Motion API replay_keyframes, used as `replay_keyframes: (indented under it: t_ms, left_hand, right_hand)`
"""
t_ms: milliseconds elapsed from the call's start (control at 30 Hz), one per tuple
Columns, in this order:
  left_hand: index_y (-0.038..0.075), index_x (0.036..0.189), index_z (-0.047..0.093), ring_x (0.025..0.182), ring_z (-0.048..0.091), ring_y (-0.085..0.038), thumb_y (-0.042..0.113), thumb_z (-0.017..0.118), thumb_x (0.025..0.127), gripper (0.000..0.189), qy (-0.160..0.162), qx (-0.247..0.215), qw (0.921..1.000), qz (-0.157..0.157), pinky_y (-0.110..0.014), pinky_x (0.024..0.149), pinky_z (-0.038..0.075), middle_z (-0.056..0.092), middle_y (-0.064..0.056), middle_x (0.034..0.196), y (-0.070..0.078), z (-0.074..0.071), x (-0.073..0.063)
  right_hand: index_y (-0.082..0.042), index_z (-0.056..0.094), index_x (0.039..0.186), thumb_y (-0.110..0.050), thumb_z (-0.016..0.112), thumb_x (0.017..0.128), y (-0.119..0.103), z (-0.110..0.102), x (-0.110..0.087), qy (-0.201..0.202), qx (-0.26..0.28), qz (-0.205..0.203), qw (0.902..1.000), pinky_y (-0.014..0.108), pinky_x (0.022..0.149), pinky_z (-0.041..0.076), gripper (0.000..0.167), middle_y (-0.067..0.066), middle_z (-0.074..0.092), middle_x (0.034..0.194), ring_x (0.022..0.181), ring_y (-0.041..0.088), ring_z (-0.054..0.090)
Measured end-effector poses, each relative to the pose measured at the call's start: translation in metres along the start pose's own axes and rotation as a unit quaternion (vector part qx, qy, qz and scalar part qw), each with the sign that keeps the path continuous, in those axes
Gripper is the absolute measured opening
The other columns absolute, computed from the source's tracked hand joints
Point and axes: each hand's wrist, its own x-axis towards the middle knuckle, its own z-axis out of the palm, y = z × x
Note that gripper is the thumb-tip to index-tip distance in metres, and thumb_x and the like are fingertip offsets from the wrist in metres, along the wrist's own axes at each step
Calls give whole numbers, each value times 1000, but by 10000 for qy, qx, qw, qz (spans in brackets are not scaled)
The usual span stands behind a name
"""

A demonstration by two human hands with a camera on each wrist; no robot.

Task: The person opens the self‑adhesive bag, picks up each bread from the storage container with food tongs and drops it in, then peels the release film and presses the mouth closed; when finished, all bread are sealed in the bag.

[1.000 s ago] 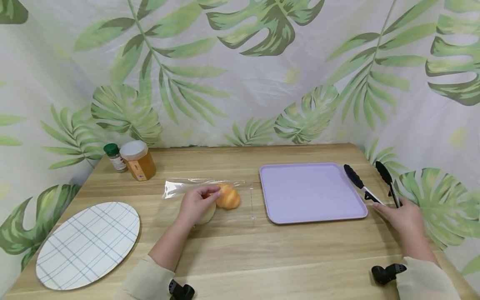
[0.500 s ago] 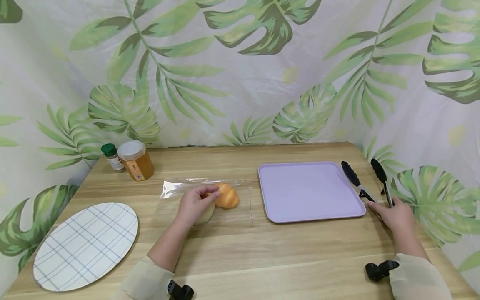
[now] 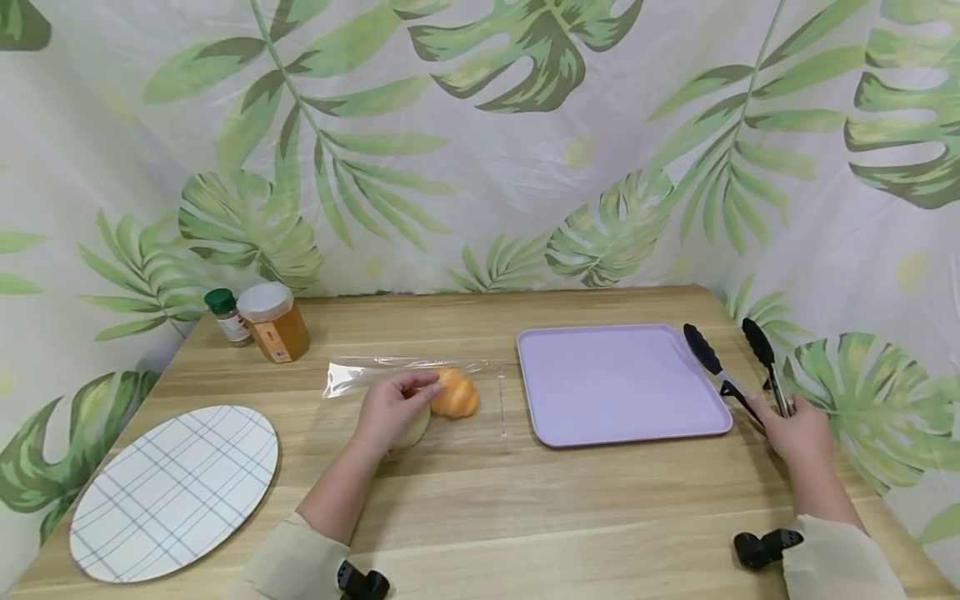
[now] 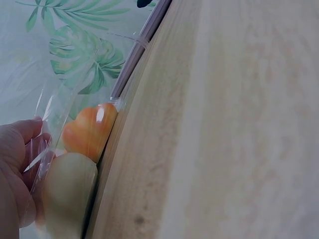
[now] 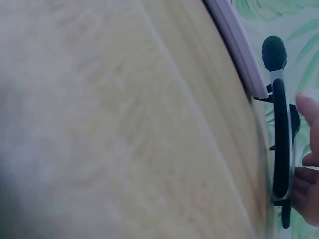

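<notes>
In the head view my left hand (image 3: 393,408) pinches the film of a clear plastic bag (image 3: 345,379) lying on the table. A golden, ridged bread roll (image 3: 454,393) shows by the fingertips. Beneath the hand, a pale rounded bread piece (image 4: 72,186) is partly hidden; the left wrist view shows both pieces behind the film. At the right, my right hand (image 3: 798,433) holds a pair of tongs (image 3: 772,367) by the handles, thumb at one arm and fingers at the other. Their black tips point away and stand apart. In the right wrist view the hand is cut off by the frame's edge.
A lilac tray (image 3: 622,383) lies between the bag and the tongs. At left is an oval checked plate (image 3: 176,492). A honey-coloured jar (image 3: 276,325) and a green-capped spice bottle (image 3: 227,317) stand at the back left. Patterned cloth (image 3: 502,167) hangs behind the table.
My right hand has shifted slightly left with the tongs, and their arms stand a little closer together. The left hand and the bag keep their place.
</notes>
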Motion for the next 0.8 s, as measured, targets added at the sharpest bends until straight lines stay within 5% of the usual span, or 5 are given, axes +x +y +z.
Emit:
replay_keyframes:
  t_ms: [133, 333, 567, 800]
  left_hand:
    - [9, 108, 75, 79, 58, -10, 20, 72, 90, 21, 6, -58, 10000, -24, -17, 68, 49, 75, -10, 105, 0, 1, 0]
    - [8, 108, 75, 80, 59, -10, 20, 72, 90, 22, 89, -79, 9999, -42, -17, 69, 49, 75, -10, 105, 1, 3, 1]
    - [9, 108, 75, 81, 60, -11, 21, 72, 90, 22, 163, -84, 9998, -118, -17, 69, 50, 75, -10, 107, 1, 6, 1]
    - [9, 108, 74, 84, 62, -13, 23, 72, 90, 23, 332, -16, 9992, -199, -20, 72, 51, 74, -10, 110, 2, 7, 1]
  right_hand:
    - [8, 14, 152, -58, 36, 99, -9, 1, -13, 355, 313, -376, 9982, 68, 113, 21, 88, 42, 18, 151, 139, 58, 19]
    - [4, 27, 151, -47, 48, 100, -47, 23, -46, 479, 1004, -1142, 9872, 65, 113, 27, 75, 36, 29, 151, 138, 54, 30]
    - [-3, 39, 147, -38, 57, 99, -102, 75, -100, -472, 1635, -1935, 9662, 56, 114, 35, 62, 24, 40, 150, 134, 44, 42]
    - [5, 54, 132, -14, 63, 95, -144, 133, -147, -1857, 2364, -2662, 9158, 29, 98, 53, 43, 24, 60, 130, 117, 34, 61]
